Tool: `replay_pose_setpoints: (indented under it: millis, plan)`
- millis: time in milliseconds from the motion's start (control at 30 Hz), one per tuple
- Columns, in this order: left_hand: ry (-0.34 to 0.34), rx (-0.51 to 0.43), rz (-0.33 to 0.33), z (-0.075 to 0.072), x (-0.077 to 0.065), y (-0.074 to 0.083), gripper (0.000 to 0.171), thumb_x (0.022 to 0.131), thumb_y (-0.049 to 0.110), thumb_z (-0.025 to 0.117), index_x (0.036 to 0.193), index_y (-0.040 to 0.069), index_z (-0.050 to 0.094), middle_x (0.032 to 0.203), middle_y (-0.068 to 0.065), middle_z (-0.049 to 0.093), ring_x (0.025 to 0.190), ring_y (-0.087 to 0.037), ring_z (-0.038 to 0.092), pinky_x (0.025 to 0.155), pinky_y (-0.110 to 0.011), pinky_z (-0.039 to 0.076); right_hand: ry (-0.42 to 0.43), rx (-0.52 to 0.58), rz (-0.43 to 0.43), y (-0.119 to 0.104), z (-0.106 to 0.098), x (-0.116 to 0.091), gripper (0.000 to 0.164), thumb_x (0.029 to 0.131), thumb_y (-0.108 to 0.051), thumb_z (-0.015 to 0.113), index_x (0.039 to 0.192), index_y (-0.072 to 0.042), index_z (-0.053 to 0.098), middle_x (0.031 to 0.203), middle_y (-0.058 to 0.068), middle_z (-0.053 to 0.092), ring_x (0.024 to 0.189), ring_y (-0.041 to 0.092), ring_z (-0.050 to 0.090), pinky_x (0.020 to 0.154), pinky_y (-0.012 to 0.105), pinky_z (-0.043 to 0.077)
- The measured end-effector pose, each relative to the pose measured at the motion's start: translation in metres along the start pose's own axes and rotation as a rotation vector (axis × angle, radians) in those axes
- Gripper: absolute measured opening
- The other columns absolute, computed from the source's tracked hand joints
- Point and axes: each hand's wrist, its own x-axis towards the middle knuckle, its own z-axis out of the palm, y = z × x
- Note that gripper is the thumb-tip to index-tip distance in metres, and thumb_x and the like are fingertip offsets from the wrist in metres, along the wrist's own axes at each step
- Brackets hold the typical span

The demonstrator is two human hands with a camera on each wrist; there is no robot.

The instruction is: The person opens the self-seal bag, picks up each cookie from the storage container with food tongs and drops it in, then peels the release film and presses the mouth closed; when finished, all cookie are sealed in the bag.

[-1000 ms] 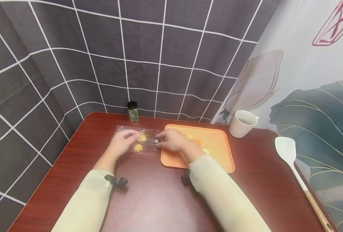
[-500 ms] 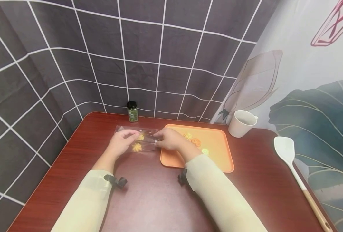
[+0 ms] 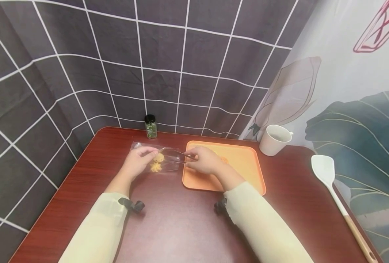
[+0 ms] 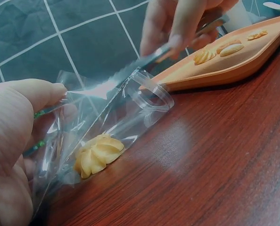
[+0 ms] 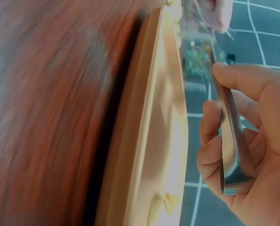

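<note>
My left hand [image 3: 137, 160] pinches the edge of a clear plastic bag [image 3: 172, 167], holding its mouth toward the tray. Inside lie two pale yellow swirl-shaped cookies: one cookie [image 3: 156, 167] at the near side, the other cookie [image 3: 159, 157] just behind it. A ridged cookie [image 4: 100, 155] shows through the film in the left wrist view. Metal tongs [image 5: 232, 146] are gripped between the thumb and fingers of my right hand [image 3: 203, 160], which is over the tray's left part. Their tips point left into the bag's mouth.
An orange tray [image 3: 194, 184] sits right of the bag, bearing several cookies, among them a swirled cookie [image 4: 205, 57]. Behind stand a green-filled jar [image 3: 151, 127] and a white mug [image 3: 275, 140]. A white spatula [image 3: 324, 170] with a wooden handle lies far right.
The right hand has drawn back to the right with the tongs, after moving slightly left. The rear cookie sits a little lower in the bag. The left hand stays in place.
</note>
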Motion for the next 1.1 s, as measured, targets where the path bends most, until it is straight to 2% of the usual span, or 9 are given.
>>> replay_pose_setpoints:
  millis: [133,333,567,667,767,867,1000,1100]
  plan:
    - [0.000,-0.001,-0.001,0.000,0.000,0.000,0.032,0.103,0.035,0.072,0.124,0.011,0.078,0.131,-0.015,0.076,0.131,-0.034,0.065,0.116,-0.058,0.048,0.052,0.034,0.008,0.010,-0.007,-0.020,0.045,0.095,-0.027,0.078,0.138,-0.014,0.072,0.128,0.006,0.076,0.120,0.025,0.069,0.108,0.048,0.055]
    - [-0.005,0.002,-0.014,-0.001,0.000,0.000,0.033,0.104,0.036,0.071,0.125,0.011,0.078,0.133,-0.015,0.075,0.132,-0.035,0.064,0.117,-0.058,0.048,0.111,0.075,0.018,0.024,-0.019,-0.057,0.045,0.094,-0.025,0.080,0.137,-0.013,0.073,0.118,0.008,0.075,0.104,0.023,0.069,0.096,0.046,0.058]
    - [-0.009,0.015,-0.007,-0.001,0.001,0.001,0.034,0.104,0.037,0.071,0.126,0.012,0.078,0.132,-0.014,0.076,0.132,-0.034,0.064,0.117,-0.058,0.047,0.163,0.119,0.053,0.046,-0.031,-0.102,0.045,0.093,-0.023,0.083,0.136,-0.013,0.073,0.132,0.009,0.073,0.104,0.020,0.068,0.093,0.038,0.058]
    - [-0.011,0.017,-0.005,-0.001,0.001,0.002,0.033,0.104,0.036,0.070,0.126,0.012,0.078,0.132,-0.014,0.076,0.132,-0.034,0.064,0.117,-0.058,0.047,0.161,0.142,0.089,0.058,-0.035,-0.121,0.045,0.093,-0.022,0.083,0.136,-0.013,0.073,0.134,0.011,0.071,0.089,0.015,0.071,0.081,0.031,0.060]
    - [-0.010,0.015,-0.008,-0.001,0.001,0.002,0.033,0.104,0.036,0.071,0.126,0.012,0.078,0.132,-0.014,0.076,0.132,-0.034,0.064,0.118,-0.058,0.046,0.143,0.213,0.138,0.070,-0.040,-0.139,0.046,0.094,-0.020,0.083,0.138,-0.011,0.070,0.135,0.015,0.068,0.075,0.014,0.073,0.068,0.027,0.061]
    - [-0.008,0.012,-0.013,-0.001,0.001,0.002,0.033,0.104,0.035,0.071,0.126,0.012,0.078,0.133,-0.014,0.076,0.133,-0.034,0.064,0.118,-0.058,0.046,0.144,0.272,0.173,0.081,-0.044,-0.154,0.047,0.095,-0.017,0.082,0.138,-0.006,0.068,0.137,0.019,0.065,0.073,0.017,0.076,0.064,0.027,0.064]
    - [-0.010,0.008,-0.013,0.000,0.000,0.001,0.032,0.104,0.034,0.071,0.126,0.012,0.078,0.132,-0.014,0.076,0.133,-0.034,0.064,0.119,-0.059,0.045,0.193,0.143,0.178,0.094,-0.049,-0.171,0.045,0.093,-0.020,0.084,0.134,-0.008,0.072,0.131,0.015,0.071,0.083,0.015,0.071,0.072,0.026,0.061]
    - [-0.010,0.004,-0.014,0.000,0.000,0.001,0.032,0.104,0.035,0.071,0.126,0.012,0.078,0.132,-0.014,0.076,0.133,-0.034,0.064,0.118,-0.059,0.046,0.219,0.011,0.201,0.102,-0.053,-0.181,0.044,0.091,-0.026,0.086,0.132,-0.015,0.074,0.117,0.007,0.075,0.088,0.015,0.064,0.076,0.027,0.054]
